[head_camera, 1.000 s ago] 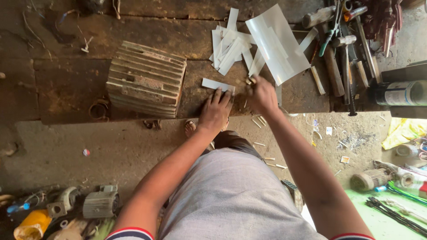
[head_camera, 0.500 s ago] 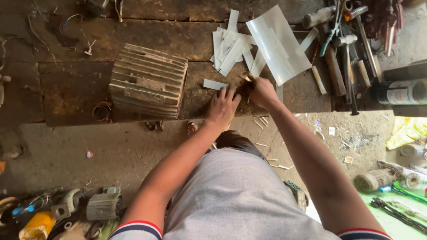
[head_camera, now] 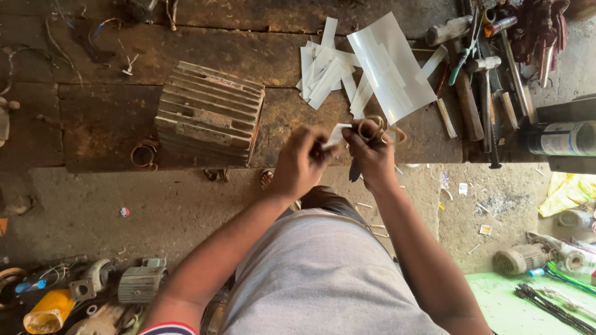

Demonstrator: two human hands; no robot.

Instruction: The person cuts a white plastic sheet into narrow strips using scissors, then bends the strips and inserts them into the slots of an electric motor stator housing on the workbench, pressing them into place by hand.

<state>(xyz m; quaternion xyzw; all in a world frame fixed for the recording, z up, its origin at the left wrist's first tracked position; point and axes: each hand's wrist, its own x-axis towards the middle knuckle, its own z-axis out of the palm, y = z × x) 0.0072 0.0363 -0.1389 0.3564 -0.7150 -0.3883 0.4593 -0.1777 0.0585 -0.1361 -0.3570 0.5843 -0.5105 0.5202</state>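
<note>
The white strip (head_camera: 338, 133) has been lifted off the bench (head_camera: 93, 124) and is pinched by the left hand (head_camera: 301, 164). Scissors (head_camera: 366, 139) are gripped in the right hand (head_camera: 372, 155), so cutting seems underway.

The left hand (head_camera: 300, 166) is pinching a small white strip (head_camera: 338, 133); the right hand (head_camera: 371, 154) is gripping scissors (head_camera: 366, 139) (blades pointing down); a finned metal housing (head_camera: 208, 115) is sitting on the workbench (head_camera: 93, 130) nearby.

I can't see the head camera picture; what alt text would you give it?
Seen from above, a person's left hand holds a small white strip while the right hand grips scissors at a worn wooden bench. On the bench lie a ribbed metal motor housing, a pile of white strips and hand tools.
</note>
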